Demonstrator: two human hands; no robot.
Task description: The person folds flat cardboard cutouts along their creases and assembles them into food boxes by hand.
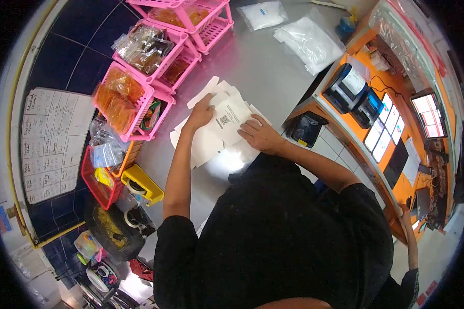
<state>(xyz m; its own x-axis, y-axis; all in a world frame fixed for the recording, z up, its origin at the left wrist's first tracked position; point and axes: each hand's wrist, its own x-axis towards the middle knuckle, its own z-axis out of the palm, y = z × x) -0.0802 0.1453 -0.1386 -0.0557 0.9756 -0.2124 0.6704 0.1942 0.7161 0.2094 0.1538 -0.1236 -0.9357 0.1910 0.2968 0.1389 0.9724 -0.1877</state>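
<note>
A flat cream-white carton [232,116] with a printed QR code and small lines of text lies over other unfolded carton blanks [206,147] on the steel table. My left hand [202,112] grips its upper left part, the fingers bent over the card. At the carton's right edge, my right hand [262,135] has its fingers curled over the card, partly spread. The undersides of both hands are hidden.
Pink baskets [144,110] with bagged food stand left on the steel table [219,62]. White plastic packs [309,44] lie at the back. A yellow tape dispenser [142,184] sits lower left. An orange counter [376,87] with devices runs along the right, where another person's hand [404,212] rests.
</note>
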